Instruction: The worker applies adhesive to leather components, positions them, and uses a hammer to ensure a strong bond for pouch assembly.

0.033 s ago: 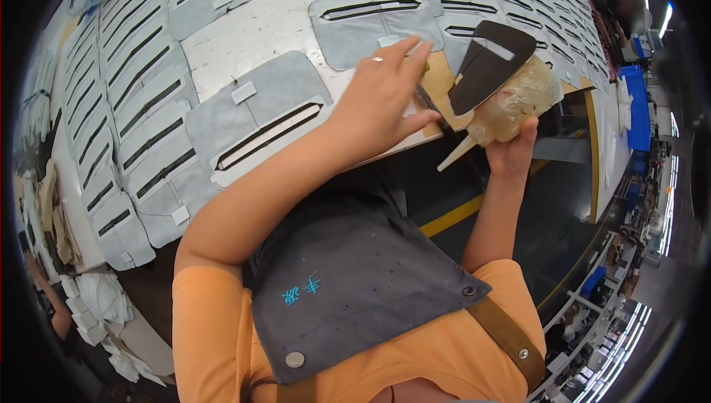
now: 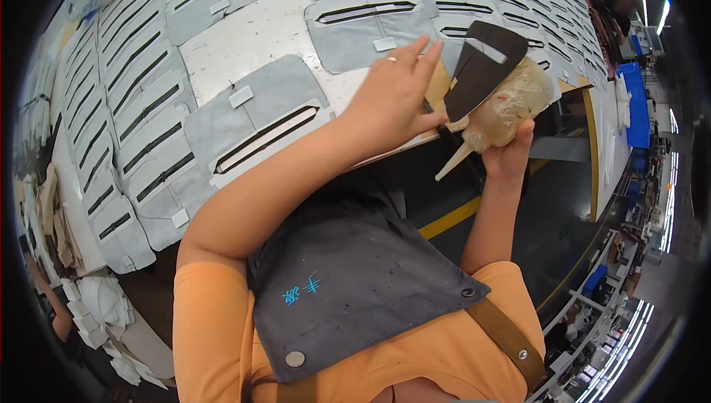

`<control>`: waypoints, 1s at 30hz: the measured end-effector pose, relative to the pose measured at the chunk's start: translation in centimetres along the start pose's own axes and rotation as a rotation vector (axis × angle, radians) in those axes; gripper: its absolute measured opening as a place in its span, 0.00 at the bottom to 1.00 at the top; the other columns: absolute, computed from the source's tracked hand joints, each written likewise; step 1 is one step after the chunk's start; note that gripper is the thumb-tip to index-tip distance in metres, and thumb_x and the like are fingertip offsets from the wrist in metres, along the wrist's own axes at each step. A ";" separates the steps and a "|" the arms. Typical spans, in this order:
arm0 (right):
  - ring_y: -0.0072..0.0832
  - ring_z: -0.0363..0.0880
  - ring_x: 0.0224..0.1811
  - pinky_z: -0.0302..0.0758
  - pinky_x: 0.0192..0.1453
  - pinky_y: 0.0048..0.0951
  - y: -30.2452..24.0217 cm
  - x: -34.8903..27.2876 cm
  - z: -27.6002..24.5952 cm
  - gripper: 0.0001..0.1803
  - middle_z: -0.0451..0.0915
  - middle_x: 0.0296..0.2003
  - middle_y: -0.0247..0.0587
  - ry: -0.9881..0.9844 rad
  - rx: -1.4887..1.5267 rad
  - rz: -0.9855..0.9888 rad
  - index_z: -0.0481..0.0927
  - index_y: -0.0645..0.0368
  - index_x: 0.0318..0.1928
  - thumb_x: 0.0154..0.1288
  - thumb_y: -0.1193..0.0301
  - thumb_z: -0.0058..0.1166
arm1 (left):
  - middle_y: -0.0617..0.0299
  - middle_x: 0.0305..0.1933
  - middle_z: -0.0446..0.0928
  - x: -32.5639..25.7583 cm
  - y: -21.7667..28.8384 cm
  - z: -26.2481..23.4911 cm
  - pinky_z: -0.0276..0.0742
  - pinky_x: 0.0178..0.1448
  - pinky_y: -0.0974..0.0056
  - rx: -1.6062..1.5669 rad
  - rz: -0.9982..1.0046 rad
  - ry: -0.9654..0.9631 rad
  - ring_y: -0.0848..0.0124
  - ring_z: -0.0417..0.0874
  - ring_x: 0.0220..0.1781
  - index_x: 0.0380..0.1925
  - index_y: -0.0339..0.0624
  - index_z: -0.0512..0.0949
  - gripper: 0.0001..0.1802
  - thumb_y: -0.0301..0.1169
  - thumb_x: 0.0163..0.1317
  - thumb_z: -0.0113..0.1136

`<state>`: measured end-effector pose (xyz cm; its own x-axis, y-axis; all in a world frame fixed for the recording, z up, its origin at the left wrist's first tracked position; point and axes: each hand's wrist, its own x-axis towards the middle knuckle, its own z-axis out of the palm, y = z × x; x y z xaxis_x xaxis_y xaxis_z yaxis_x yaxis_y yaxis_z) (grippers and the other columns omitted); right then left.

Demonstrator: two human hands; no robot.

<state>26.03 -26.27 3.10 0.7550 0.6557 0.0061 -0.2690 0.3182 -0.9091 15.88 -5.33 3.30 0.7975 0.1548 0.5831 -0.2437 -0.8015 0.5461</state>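
Progress unclear: right hand (image 2: 509, 157) gripping translucent plastic squeeze bottle (image 2: 503, 111), upper right; left hand (image 2: 392, 96) pinching dark curved leather piece (image 2: 481, 66) above it. Grey slotted fabric panels (image 2: 252, 122) covering white table (image 2: 244, 40), stage indeterminate.

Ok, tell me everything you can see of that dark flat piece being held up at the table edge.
The dark flat piece is a thin, dark brown, fan-shaped cut-out, looking like leather or stiff board, with a pale strip near its top. It stands tilted above the table edge, in front of a plastic-wrapped, yellowish bundle that the right hand grips from below. The left hand reaches to its left edge; exact contact is hidden. A tan sheet lies just behind it.
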 end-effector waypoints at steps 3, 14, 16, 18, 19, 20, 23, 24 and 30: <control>0.37 0.72 0.62 0.71 0.65 0.42 -0.2 -1.3 0.1 0.49 0.71 0.60 0.42 -0.019 -0.012 0.001 0.61 0.60 0.67 0.55 0.41 0.62 | 0.37 0.58 0.70 1.4 0.4 4.0 0.72 0.56 0.51 -0.141 -0.033 -0.143 0.42 0.75 0.53 0.65 0.26 0.55 0.39 0.29 0.56 0.60; 0.40 0.77 0.56 0.79 0.55 0.41 -1.0 -2.6 -1.4 0.47 0.74 0.56 0.49 0.080 -0.034 0.115 0.62 0.64 0.65 0.58 0.41 0.59 | 0.32 0.71 0.53 0.3 3.1 7.5 0.68 0.65 0.53 -0.416 -0.139 -0.059 0.38 0.66 0.65 0.73 0.40 0.39 0.53 0.21 0.51 0.60; 0.33 0.83 0.43 0.83 0.42 0.31 -0.8 -2.5 -1.4 0.47 0.79 0.46 0.48 -0.052 0.012 0.243 0.64 0.66 0.62 0.56 0.41 0.62 | 0.34 0.69 0.58 0.4 3.1 6.6 0.68 0.65 0.53 -0.469 -0.245 -0.150 0.39 0.67 0.65 0.73 0.41 0.41 0.51 0.18 0.52 0.57; 0.34 0.83 0.39 0.83 0.38 0.30 -1.9 -2.8 -0.9 0.46 0.79 0.44 0.51 -0.015 0.090 0.152 0.63 0.66 0.62 0.58 0.41 0.59 | 0.38 0.62 0.69 0.4 3.1 5.5 0.69 0.63 0.53 -0.479 -0.341 -0.131 0.44 0.72 0.62 0.73 0.45 0.48 0.45 0.13 0.54 0.48; 0.34 0.84 0.36 0.83 0.33 0.29 -2.3 -2.8 -0.7 0.46 0.80 0.42 0.54 0.023 0.160 0.069 0.62 0.66 0.63 0.59 0.40 0.56 | 0.38 0.62 0.69 0.7 2.9 5.1 0.69 0.63 0.53 -0.475 -0.342 -0.132 0.44 0.72 0.62 0.73 0.45 0.48 0.45 0.13 0.54 0.48; 0.37 0.84 0.35 0.83 0.31 0.29 -2.4 -2.6 -2.5 0.47 0.78 0.41 0.60 -0.081 0.344 -0.028 0.60 0.69 0.64 0.62 0.39 0.50 | 0.39 0.62 0.69 1.0 2.7 4.9 0.71 0.62 0.54 -0.551 -0.349 -0.087 0.47 0.74 0.61 0.72 0.46 0.49 0.43 0.12 0.55 0.45; 0.25 0.68 0.14 0.63 0.18 0.23 -4.6 -3.0 -5.9 0.49 0.73 0.51 0.55 -0.201 0.663 -0.206 0.50 0.74 0.67 0.64 0.46 0.55 | 0.45 0.62 0.68 2.1 4.3 5.0 0.78 0.60 0.59 -0.897 -0.413 -0.031 0.57 0.76 0.59 0.71 0.49 0.53 0.38 0.10 0.60 0.37; 0.24 0.68 0.14 0.63 0.18 0.23 -5.1 -3.1 -6.3 0.51 0.73 0.50 0.57 -0.201 0.697 -0.274 0.50 0.74 0.67 0.64 0.43 0.53 | 0.48 0.64 0.66 2.7 5.2 5.8 0.79 0.59 0.59 -1.124 -0.475 -0.057 0.59 0.75 0.59 0.71 0.48 0.53 0.35 0.12 0.63 0.35; 0.21 0.64 0.12 0.62 0.19 0.23 -4.8 -3.9 -6.0 0.50 0.74 0.50 0.55 -0.119 0.681 -0.298 0.53 0.74 0.67 0.63 0.42 0.53 | 0.50 0.65 0.62 6.2 6.8 11.5 0.80 0.60 0.58 -1.674 -0.954 0.075 0.58 0.75 0.59 0.65 0.36 0.55 0.24 0.26 0.71 0.40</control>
<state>27.97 -34.47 4.93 0.7944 0.5326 0.2920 -0.4027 0.8217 -0.4032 25.48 -16.46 3.70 0.9563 0.1977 -0.2153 -0.0455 0.8282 0.5586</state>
